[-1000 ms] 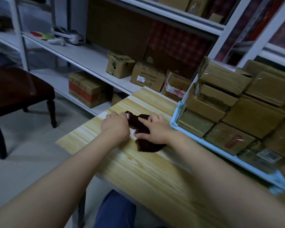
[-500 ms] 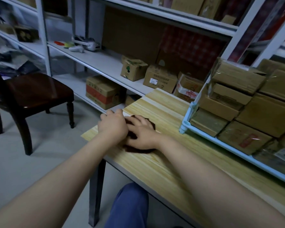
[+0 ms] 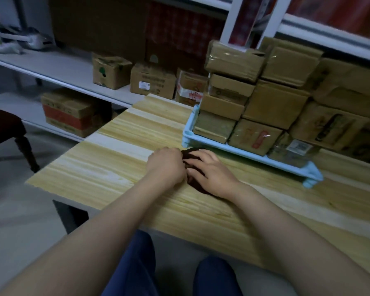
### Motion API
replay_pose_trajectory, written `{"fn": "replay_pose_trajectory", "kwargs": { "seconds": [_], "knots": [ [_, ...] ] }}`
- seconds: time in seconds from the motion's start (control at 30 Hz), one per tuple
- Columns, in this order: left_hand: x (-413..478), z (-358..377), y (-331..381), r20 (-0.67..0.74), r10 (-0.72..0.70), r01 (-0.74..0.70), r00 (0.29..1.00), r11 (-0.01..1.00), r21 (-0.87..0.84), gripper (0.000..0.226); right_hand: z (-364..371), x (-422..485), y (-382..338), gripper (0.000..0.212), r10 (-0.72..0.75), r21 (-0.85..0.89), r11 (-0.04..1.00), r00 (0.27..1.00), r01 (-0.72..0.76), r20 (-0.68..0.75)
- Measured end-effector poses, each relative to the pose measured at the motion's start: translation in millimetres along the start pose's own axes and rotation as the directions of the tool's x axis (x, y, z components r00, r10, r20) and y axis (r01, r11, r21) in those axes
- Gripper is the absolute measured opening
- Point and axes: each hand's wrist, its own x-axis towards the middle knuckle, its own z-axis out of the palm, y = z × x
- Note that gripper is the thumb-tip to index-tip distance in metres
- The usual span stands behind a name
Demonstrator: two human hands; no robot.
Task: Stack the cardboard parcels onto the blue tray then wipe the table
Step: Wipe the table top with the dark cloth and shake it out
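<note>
Two hands on cloth (image 3: 198,185): right hand (image 3: 209,171) pressed flat on top, left hand (image 3: 166,165) curled at its edge, grip unclear. Soft and light, so it probably bunches; best pressed under the palm.

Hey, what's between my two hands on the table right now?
A dark cloth, pressed under the right hand and touching the left hand; the head view shows it.

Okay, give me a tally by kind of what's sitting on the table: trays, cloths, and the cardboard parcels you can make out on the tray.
Blue tray: 1
Dark cloth: 1
Cardboard parcels: at least 10 in view; the stack may hide more
Total: at least 12
</note>
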Motion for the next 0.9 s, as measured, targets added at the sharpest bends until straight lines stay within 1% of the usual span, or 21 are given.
{"fn": "replay_pose_trajectory", "kwargs": {
  "seconds": [0.07, 0.13, 0.17, 0.23, 0.27, 0.3, 0.33, 0.37, 0.4, 0.43, 0.5, 0.57, 0.63, 0.7, 0.77, 0.83, 0.9],
  "knots": [
    [3, 9, 21, 0.037, 0.051, -0.050, 0.998, 0.998, -0.025, 0.037, -5, -18, 20, 0.042, 0.107, -0.008, 0.994, 0.993, -0.108, -0.051],
    [2, 19, 39, 0.060, 0.087, -0.085, 0.994, 0.996, -0.029, 0.038, -10, -36, 38, 0.040, 0.273, -0.048, 0.959, 0.958, -0.278, -0.091],
    [2, 22, 45, 0.065, 0.098, -0.097, 0.993, 0.995, -0.018, 0.041, -12, -42, 47, 0.042, 0.394, -0.079, 0.913, 0.915, -0.401, -0.093],
    [0, 26, 52, 0.076, 0.103, -0.103, 0.992, 0.995, 0.001, 0.044, -17, -50, 57, 0.050, 0.644, -0.113, 0.754, 0.763, -0.647, -0.066],
    [0, 25, 51, 0.079, 0.097, -0.096, 0.992, 0.995, -0.008, 0.045, -19, -50, 59, 0.053, 0.727, -0.120, 0.678, 0.686, -0.725, -0.040],
    [0, 23, 48, 0.078, 0.086, -0.084, 0.993, 0.996, -0.030, 0.046, -21, -49, 55, 0.056, 0.768, -0.135, 0.632, 0.640, -0.763, -0.018],
    [-1, 20, 43, 0.068, 0.070, -0.066, 0.995, 0.996, -0.059, 0.047, -22, -45, 49, 0.057, 0.769, -0.159, 0.632, 0.639, -0.759, 0.003],
    [-1, 16, 38, 0.054, 0.047, -0.043, 0.997, 0.995, -0.085, 0.047, -22, -40, 39, 0.056, 0.739, -0.174, 0.666, 0.673, -0.725, 0.027],
    [-2, 12, 32, 0.036, 0.022, -0.018, 0.999, 0.994, -0.107, 0.047, -21, -34, 27, 0.055, 0.684, -0.176, 0.724, 0.728, -0.667, 0.054],
    [-3, 7, 25, 0.018, -0.005, 0.007, 1.000, 0.993, -0.122, 0.047, -19, -28, 14, 0.055, 0.614, -0.173, 0.784, 0.785, -0.596, 0.081],
    [-6, -1, 15, -0.002, -0.052, 0.051, 0.999, 0.989, -0.138, 0.046, -12, -18, -11, 0.055, 0.479, -0.150, 0.875, 0.869, -0.460, 0.125],
    [-8, -7, 6, 0.000, -0.090, 0.089, 0.996, 0.986, -0.138, 0.045, -8, -15, -31, 0.055, 0.343, -0.104, 0.938, 0.928, -0.330, 0.145],
    [-13, -8, 1, 0.013, -0.121, 0.122, 0.993, 0.985, -0.118, 0.044, -6, -24, -43, 0.051, 0.168, -0.027, 0.986, 0.978, -0.166, 0.121],
    [-20, -4, 6, 0.035, -0.138, 0.141, 0.990, 0.988, -0.071, 0.043, -8, -45, -43, 0.047, -0.001, 0.087, 0.996, 0.995, -0.008, 0.102],
    [-28, 2, 21, 0.054, -0.133, 0.135, 0.990, 0.990, -0.028, 0.043, -13, -68, -33, 0.041, -0.123, 0.186, 0.978, 0.985, 0.098, 0.124],
    [-35, 10, 44, 0.083, -0.089, 0.090, 0.993, 0.996, -0.008, 0.043, -20, -90, -17, 0.035, -0.167, 0.249, 0.960, 0.976, 0.128, 0.143],
    [-42, 18, 67, 0.117, -0.033, 0.035, 0.993, 0.999, -0.012, 0.043, -27, -107, -2, 0.030, -0.152, 0.268, 0.957, 0.979, 0.111, 0.136]
  ]
}}
